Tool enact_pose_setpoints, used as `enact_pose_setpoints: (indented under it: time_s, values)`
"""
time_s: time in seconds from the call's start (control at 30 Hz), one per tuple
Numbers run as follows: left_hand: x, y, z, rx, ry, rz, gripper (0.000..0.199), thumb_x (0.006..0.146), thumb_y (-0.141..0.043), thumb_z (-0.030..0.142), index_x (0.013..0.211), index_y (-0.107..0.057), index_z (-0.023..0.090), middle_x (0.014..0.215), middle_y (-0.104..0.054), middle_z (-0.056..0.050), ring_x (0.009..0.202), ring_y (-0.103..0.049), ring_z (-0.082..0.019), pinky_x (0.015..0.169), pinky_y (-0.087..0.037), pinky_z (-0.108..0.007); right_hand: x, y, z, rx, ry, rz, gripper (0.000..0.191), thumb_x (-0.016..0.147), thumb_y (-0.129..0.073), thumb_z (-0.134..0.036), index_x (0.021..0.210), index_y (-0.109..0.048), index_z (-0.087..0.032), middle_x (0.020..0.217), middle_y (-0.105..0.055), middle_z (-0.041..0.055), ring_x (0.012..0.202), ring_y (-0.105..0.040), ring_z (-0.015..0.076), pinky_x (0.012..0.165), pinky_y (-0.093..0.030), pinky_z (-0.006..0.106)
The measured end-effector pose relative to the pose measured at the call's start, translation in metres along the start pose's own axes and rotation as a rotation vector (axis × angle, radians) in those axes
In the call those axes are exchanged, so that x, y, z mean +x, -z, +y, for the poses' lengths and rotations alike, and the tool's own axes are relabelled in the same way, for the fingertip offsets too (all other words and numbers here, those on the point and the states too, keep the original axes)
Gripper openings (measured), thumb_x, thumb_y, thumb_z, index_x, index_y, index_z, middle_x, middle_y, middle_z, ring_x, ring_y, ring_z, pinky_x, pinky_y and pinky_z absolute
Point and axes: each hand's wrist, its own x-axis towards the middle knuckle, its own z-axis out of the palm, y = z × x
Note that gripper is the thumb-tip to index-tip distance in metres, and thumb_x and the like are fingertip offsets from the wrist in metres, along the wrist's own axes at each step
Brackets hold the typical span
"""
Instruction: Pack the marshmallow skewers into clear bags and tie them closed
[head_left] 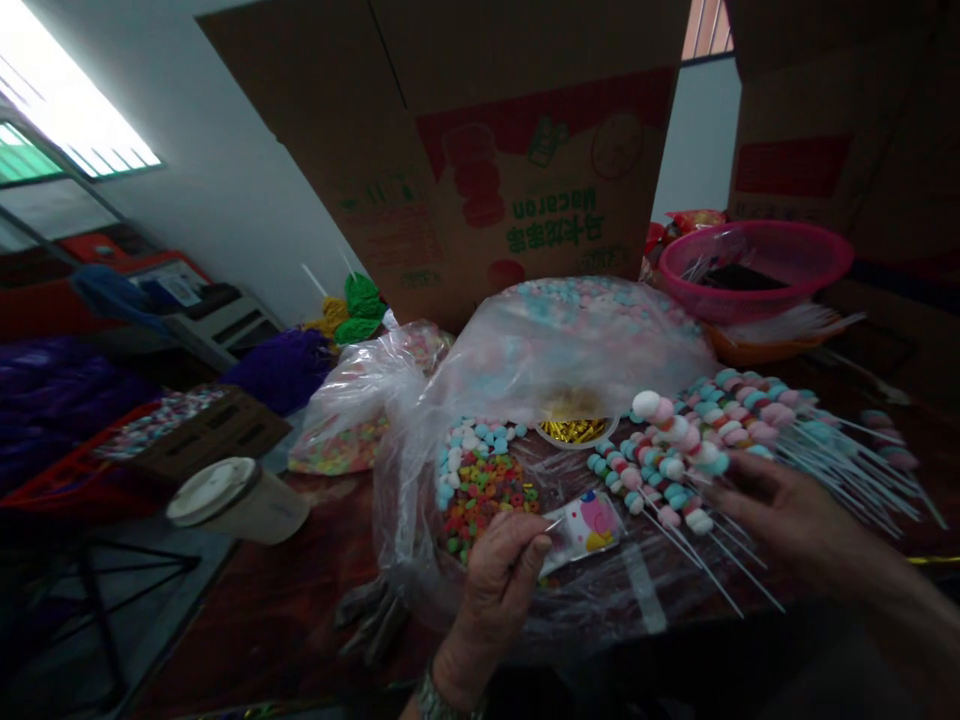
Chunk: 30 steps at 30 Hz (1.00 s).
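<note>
My left hand (504, 565) pinches the edge of a small clear plastic bag with a pink and yellow print (592, 522). My right hand (784, 505), slightly blurred, has its fingers closed at the lower end of a marshmallow skewer (679, 432), which points up and to the left. Its stick is mostly hidden by the fingers. Beneath it lie several skewers of blue, pink and white marshmallows (649, 480), sticks towards me. A larger pile of skewers (757, 410) lies just beyond my right hand. Left of the printed bag are loose colourful candy rings (487, 490) and marshmallows (480, 437).
A big plastic bag of marshmallows (570, 330) spreads across the table, with a tub of gold ties (576, 430) at its edge. Behind stands a cardboard box (465, 150). A pink basin (817, 265) is at right; a lidded cup (247, 505) and grey gloves (371, 620) at left.
</note>
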Motion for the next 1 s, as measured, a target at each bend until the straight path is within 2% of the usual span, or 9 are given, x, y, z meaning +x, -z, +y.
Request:
enact_pose_setpoints:
  time_s: [0.07,0.13,0.27,0.4,0.5,0.57,0.67,0.8,1.0]
  values:
    - [0.002,-0.008,0.003,-0.003,-0.007,-0.011,0.011,0.087,-0.050,0.015,0.091,-0.060,0.016,0.079,-0.063,-0.003,0.072,-0.058,-0.013,0.068,-0.045,-0.023,-0.014,-0.029,-0.006,0.397,-0.132,-0.198,0.044,0.069,-0.066,-0.051,0.096,-0.060,-0.017,0.081,-0.062,0.0039,0.063,-0.055,0.0170,0.053,-0.043,0.025]
    - [0.002,-0.014,0.006,0.016,-0.031,-0.038,0.010,0.086,-0.051,0.014,0.091,-0.059,0.016,0.079,-0.063,-0.003,0.072,-0.058,-0.013,0.067,-0.045,-0.023,-0.022,-0.058,-0.008,0.615,-0.214,-0.275,0.048,0.065,-0.071,-0.052,0.096,-0.060,-0.016,0.069,-0.056,-0.0009,0.047,-0.042,0.0084,0.042,-0.030,0.019]
    - [-0.003,-0.018,0.008,0.083,-0.045,-0.081,0.006,0.085,-0.054,0.017,0.087,-0.060,0.015,0.074,-0.064,-0.003,0.069,-0.059,-0.013,0.064,-0.045,-0.021,-0.021,-0.095,-0.004,0.678,-0.278,-0.162,0.042,0.056,-0.079,-0.046,0.074,-0.059,-0.014,0.054,-0.045,-0.0061,0.042,-0.028,0.0042,0.039,-0.019,0.017]
    - [-0.013,-0.019,0.006,0.109,-0.002,-0.085,0.008,0.086,-0.054,0.020,0.085,-0.060,0.016,0.069,-0.063,-0.001,0.063,-0.059,-0.011,0.060,-0.045,-0.019,-0.012,-0.106,-0.004,0.606,-0.256,0.010,0.046,0.055,-0.075,-0.054,0.057,-0.052,-0.015,0.045,-0.036,-0.0072,0.041,-0.024,0.0046,0.038,-0.017,0.019]
    - [-0.017,-0.016,0.004,0.132,0.037,-0.064,0.014,0.088,-0.050,0.021,0.081,-0.060,0.015,0.068,-0.062,-0.002,0.063,-0.059,-0.012,0.060,-0.044,-0.020,-0.007,-0.095,-0.002,0.592,-0.288,0.094,0.049,0.056,-0.070,-0.061,0.055,-0.048,-0.017,0.043,-0.032,-0.0079,0.038,-0.023,0.0056,0.036,-0.018,0.019]
    - [-0.016,-0.010,0.002,0.133,0.058,-0.047,0.016,0.089,-0.047,0.020,0.082,-0.061,0.016,0.071,-0.063,-0.002,0.066,-0.059,-0.012,0.064,-0.045,-0.022,-0.006,-0.075,0.001,0.472,-0.237,0.079,0.045,0.059,-0.070,-0.057,0.057,-0.049,-0.017,0.046,-0.040,-0.0056,0.041,-0.032,0.0079,0.038,-0.027,0.020]
    - [-0.013,0.002,-0.001,0.122,0.032,-0.048,0.016,0.090,-0.046,0.020,0.090,-0.061,0.017,0.079,-0.066,-0.002,0.072,-0.061,-0.013,0.076,-0.045,-0.026,-0.013,-0.032,0.007,0.123,0.049,-0.023,0.028,0.072,-0.065,-0.044,0.067,-0.059,-0.017,0.065,-0.056,0.0007,0.060,-0.053,0.0152,0.057,-0.046,0.024]
    - [-0.007,0.011,-0.002,0.085,-0.064,-0.055,0.016,0.090,-0.046,0.022,0.097,-0.061,0.019,0.086,-0.068,-0.001,0.079,-0.062,-0.013,0.084,-0.042,-0.028,-0.025,0.011,0.013,-0.222,0.442,0.025,0.015,0.082,-0.054,-0.029,0.085,-0.066,-0.021,0.088,-0.064,0.0051,0.084,-0.061,0.0198,0.074,-0.051,0.025]
    - [0.003,0.010,0.003,0.047,-0.146,-0.084,0.019,0.091,-0.046,0.025,0.102,-0.060,0.020,0.088,-0.068,-0.003,0.081,-0.063,-0.015,0.082,-0.043,-0.030,-0.032,0.022,0.010,-0.476,0.782,0.098,0.034,0.082,-0.047,-0.011,0.108,-0.061,-0.026,0.100,-0.064,0.0047,0.090,-0.062,0.0176,0.071,-0.053,0.020]
